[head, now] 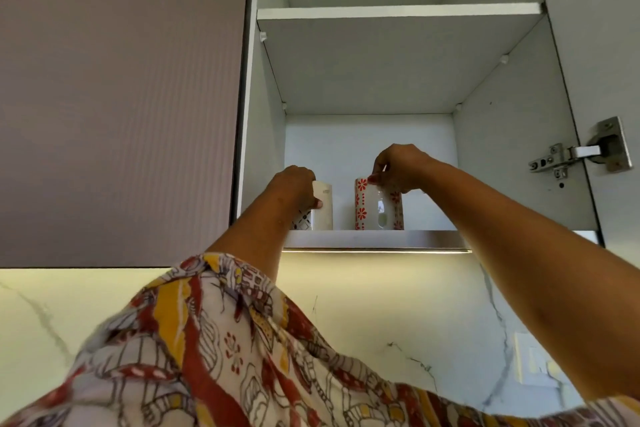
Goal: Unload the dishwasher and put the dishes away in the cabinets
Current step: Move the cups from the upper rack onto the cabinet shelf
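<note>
I look up into an open wall cabinet. On its bottom shelf [433,236] stand two mugs. A white mug with a black pattern [322,208] is on the left, and my left hand [294,189] grips its side. To its right stands a white mug with red flowers [367,208]. My right hand [398,168] holds that mug at the rim, fingers curled over the top. Both mugs stand upright near the shelf's front edge, a small gap between them.
An upper shelf [398,10] spans the cabinet above. A closed grey cabinet door [121,97] is on the left. The open door's metal hinge [585,152] sits at the right wall. Below is a lit marble backsplash [398,305] with a wall socket [533,362].
</note>
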`<action>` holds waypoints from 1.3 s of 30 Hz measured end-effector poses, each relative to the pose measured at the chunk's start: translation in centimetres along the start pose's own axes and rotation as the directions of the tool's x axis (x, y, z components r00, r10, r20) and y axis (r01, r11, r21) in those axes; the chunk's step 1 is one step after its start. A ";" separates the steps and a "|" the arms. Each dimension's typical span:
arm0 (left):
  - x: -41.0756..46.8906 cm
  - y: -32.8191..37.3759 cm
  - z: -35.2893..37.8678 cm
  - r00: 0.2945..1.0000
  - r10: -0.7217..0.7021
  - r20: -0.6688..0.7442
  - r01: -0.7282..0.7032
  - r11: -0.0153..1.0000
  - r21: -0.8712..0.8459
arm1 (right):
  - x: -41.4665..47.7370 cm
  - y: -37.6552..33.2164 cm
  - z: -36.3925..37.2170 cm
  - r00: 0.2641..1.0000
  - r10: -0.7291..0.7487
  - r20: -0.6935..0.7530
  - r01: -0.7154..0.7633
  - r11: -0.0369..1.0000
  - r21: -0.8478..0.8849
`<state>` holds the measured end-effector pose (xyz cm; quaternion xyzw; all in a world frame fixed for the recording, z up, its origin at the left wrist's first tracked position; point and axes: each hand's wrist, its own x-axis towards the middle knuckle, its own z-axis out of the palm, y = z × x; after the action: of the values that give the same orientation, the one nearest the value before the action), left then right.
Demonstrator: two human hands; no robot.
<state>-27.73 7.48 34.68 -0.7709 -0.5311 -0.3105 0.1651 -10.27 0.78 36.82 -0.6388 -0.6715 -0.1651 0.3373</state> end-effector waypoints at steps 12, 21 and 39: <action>2.9 -0.1 -0.1 0.993 -0.080 0.088 0.070 0.992 0.104 | 2.9 -1.2 2.2 0.992 -0.090 0.086 0.112 0.946 -0.305; 4.1 -1.0 1.0 0.968 -0.093 0.235 0.049 0.981 0.187 | 5.7 -1.5 4.1 0.987 -0.101 0.128 0.150 0.871 -0.468; 4.0 -1.8 2.0 0.935 -0.004 0.354 -0.064 0.982 0.180 | 4.4 -0.2 4.8 0.989 0.143 0.032 -0.136 0.979 -0.151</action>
<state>-27.82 12.14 35.66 -0.8029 -0.5674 -0.1128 0.1440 -11.47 7.18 36.33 -0.7111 -0.6180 -0.1767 0.2851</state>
